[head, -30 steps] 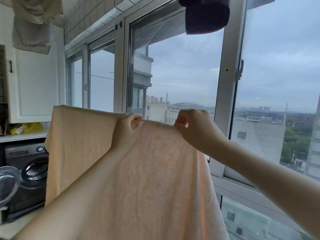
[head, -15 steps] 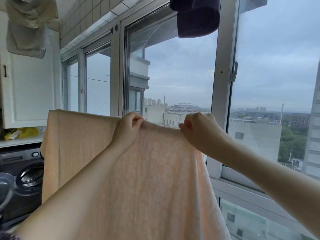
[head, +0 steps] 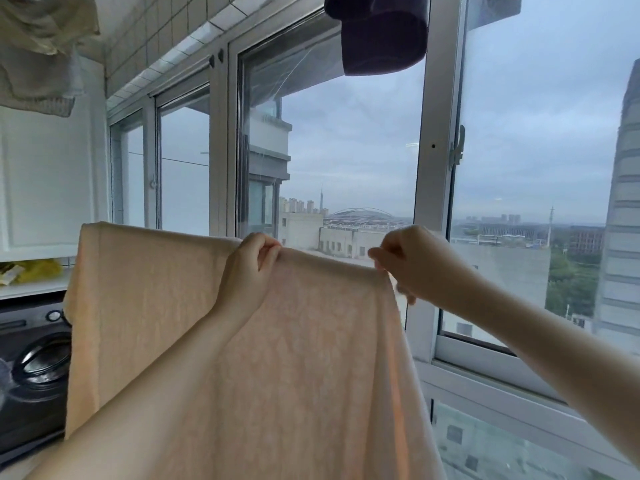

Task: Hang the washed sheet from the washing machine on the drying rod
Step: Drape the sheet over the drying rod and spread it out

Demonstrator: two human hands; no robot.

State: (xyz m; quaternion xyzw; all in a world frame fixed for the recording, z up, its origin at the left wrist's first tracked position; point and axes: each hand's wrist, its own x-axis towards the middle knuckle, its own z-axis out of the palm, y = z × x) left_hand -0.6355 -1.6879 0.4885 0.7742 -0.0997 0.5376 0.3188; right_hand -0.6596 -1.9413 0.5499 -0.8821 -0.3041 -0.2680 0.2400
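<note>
A pale peach sheet (head: 304, 358) hangs in front of me, folded over along its top edge and spread wide. My left hand (head: 247, 268) pinches the top edge near the middle. My right hand (head: 412, 268) pinches the same edge at the sheet's right corner. Whatever the fold rests on is hidden under the cloth. The dark front-loading washing machine (head: 33, 368) stands at the lower left, partly behind the sheet.
A dark garment (head: 381, 36) hangs overhead at top centre, and pale clothes (head: 38, 50) hang at the top left. Large windows (head: 346, 150) fill the wall straight ahead. A white cabinet (head: 48, 181) sits above a shelf holding a yellow bag (head: 38, 271).
My right hand has slid right along the top edge to the sheet's corner, stretching the cloth wider. The view has shifted slightly; my left hand keeps its pinch.
</note>
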